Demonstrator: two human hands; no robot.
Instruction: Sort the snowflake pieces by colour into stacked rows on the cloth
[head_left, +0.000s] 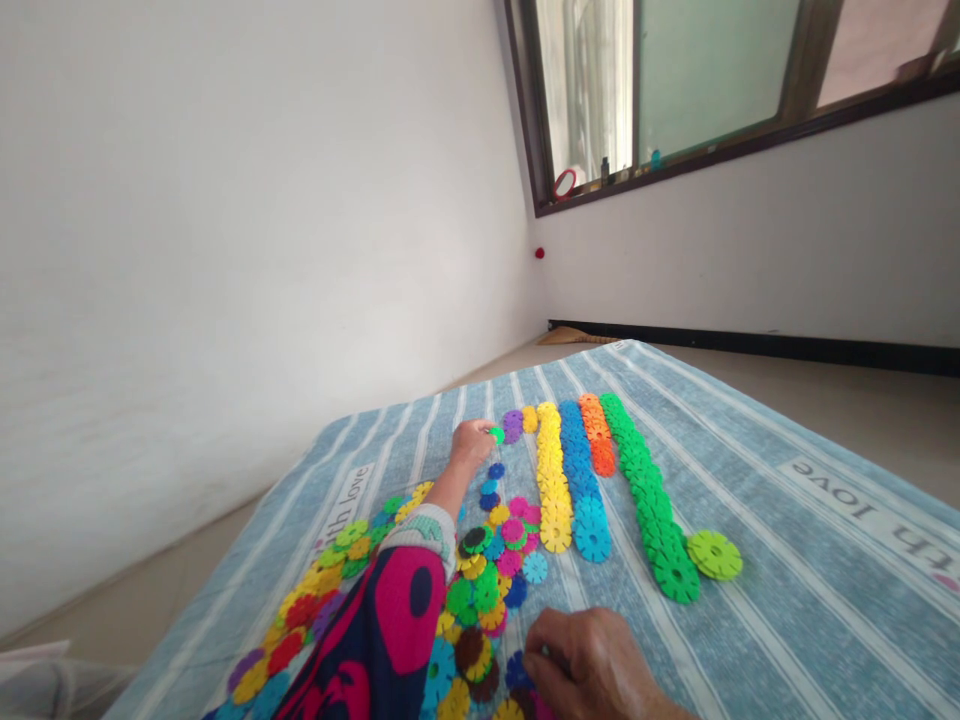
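My left hand (pixel 472 442) reaches to the far side of the cloth, its fingers pinched on a green notched disc (pixel 496 436). Just right of it lie purple discs (pixel 513 426) and orange-yellow discs (pixel 529 418). My right hand (pixel 585 655) is low in the view, fingers curled, over the near edge of a loose heap of mixed discs (pixel 484 590); whatever its fingers hold is hidden. Overlapping discs form a yellow row (pixel 551 470), a blue row (pixel 579 455), a short orange row (pixel 598 435) and a long green row (pixel 645 490).
Light-green discs (pixel 715 555) sit beside the green row's near end. More discs (pixel 304 610) spread left of my sleeve. Everything lies on a blue striped cloth (pixel 787 560). A white wall (pixel 262 200) rises at left; a window (pixel 712 80) is at the upper right.
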